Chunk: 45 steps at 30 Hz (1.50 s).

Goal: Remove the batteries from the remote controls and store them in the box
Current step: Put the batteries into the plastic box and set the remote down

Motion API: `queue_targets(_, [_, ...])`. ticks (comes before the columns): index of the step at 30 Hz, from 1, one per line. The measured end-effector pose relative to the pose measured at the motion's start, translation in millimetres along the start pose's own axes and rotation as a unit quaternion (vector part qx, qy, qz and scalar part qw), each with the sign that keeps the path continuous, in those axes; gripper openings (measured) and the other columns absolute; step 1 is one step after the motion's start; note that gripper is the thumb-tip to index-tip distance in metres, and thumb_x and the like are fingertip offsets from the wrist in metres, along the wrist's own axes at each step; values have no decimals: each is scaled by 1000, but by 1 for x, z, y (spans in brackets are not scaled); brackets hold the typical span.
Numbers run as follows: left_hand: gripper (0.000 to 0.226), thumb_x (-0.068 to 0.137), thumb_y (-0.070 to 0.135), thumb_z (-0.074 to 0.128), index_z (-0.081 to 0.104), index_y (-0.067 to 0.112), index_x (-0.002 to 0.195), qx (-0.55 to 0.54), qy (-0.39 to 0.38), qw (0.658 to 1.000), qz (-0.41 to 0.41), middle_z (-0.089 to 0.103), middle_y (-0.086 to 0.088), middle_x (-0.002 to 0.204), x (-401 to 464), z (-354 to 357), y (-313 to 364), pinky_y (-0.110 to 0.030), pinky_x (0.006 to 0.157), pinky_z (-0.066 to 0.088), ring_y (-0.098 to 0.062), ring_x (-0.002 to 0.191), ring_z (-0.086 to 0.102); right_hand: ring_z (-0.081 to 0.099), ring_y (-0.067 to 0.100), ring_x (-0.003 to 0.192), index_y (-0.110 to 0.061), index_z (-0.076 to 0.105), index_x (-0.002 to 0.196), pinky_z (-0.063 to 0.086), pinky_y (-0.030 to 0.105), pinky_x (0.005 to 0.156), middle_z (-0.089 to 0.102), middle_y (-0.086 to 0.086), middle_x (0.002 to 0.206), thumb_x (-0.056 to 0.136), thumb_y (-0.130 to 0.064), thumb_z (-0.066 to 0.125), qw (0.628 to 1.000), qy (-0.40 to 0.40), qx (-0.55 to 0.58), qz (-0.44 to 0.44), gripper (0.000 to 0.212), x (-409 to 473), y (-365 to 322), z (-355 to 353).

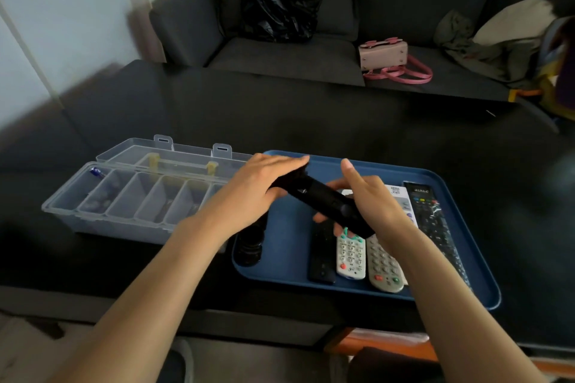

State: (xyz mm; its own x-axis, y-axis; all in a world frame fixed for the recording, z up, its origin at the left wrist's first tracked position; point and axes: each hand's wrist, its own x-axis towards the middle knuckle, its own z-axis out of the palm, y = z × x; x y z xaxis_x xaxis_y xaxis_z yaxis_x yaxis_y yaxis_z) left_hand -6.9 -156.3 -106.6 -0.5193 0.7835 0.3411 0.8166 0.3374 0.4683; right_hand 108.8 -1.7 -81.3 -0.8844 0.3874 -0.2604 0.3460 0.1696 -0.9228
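Dark table [311, 121] carries a clear compartment box [130, 196] at left, lid open toward the far side, and a blue tray [460, 211] at right. Several remotes lie on the tray's right half. Black remote [323, 199] is held above the tray: right hand [370, 199] grips its near end, left hand [258, 186] lies flat-fingered over its far end. One blue battery [97, 172] sits in the box's far-left compartment.

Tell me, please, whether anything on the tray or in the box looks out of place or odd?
Nothing stands out. The remotes lie in a neat row on the blue tray, and the clear box sits open beside it.
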Motion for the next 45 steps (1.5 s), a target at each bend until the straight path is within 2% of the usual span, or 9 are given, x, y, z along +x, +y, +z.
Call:
queue_targets(7, [41,81,-3,63,60,6,121,-8,13,999,38,61,-7,124,-1,12,3,-15,103,28,-20,118,53,56,18,37,-11,69,88,37,23,39,72,13,66,100,-47,32,1000,21,-21,3,53,2,4,1])
queue_targets(14, [45,85,10,63,54,15,129,24,2,1000,-15,55,-1,133,-7,18,0,-30,105,38,-15,122,51,56,16,37,-9,67,90,38,18,35,72,16,69,101,-37,38,999,9,-4,31,42,4,9,7])
queue_targets(21, [36,84,24,66,44,10,109,78,12,991,-105,62,-8,99,-9,24,13,-41,75,52,-24,84,63,60,20,42,-2,65,97,38,19,35,73,16,71,100,-36,41,998,50,-3,41,41,7,14,5])
queue_targets(28, [53,78,55,62,52,11,104,232,-123,952,-157,57,-8,102,-7,38,18,-33,64,41,-26,96,57,61,20,44,-2,64,95,37,19,34,73,16,72,100,-34,42,997,60,-5,44,40,7,18,8])
queue_targets(32, [33,82,39,65,54,9,90,111,-130,958,-232,58,-10,95,-2,43,18,-36,69,47,-30,89,59,61,19,43,-2,64,96,36,17,34,73,15,73,100,-34,42,997,59,-2,44,40,7,18,8])
queue_targets(36, [21,88,26,58,54,6,93,-21,-3,956,-292,62,-11,86,4,30,13,-34,66,46,-27,79,61,63,21,47,-4,65,94,38,19,35,73,13,71,100,-34,43,996,77,-3,37,38,7,18,5])
queue_targets(40, [16,93,22,43,44,8,100,-263,69,887,-372,59,-9,72,7,16,9,-23,47,40,-10,49,52,63,20,50,-8,64,93,44,21,39,74,13,76,99,-33,44,996,71,20,42,32,5,16,6])
queue_targets(43, [20,91,18,44,44,3,105,-339,93,847,-400,67,-24,91,9,17,12,-18,37,34,-2,33,41,62,16,49,-10,63,98,46,19,42,74,10,78,96,-33,51,998,45,44,29,26,3,14,11])
queue_targets(45, [21,90,17,44,44,2,104,-356,102,830,-417,64,-22,78,11,18,16,-15,33,29,-4,32,37,62,13,48,-12,60,102,47,20,43,73,4,71,92,-30,60,998,32,53,14,20,3,14,15])
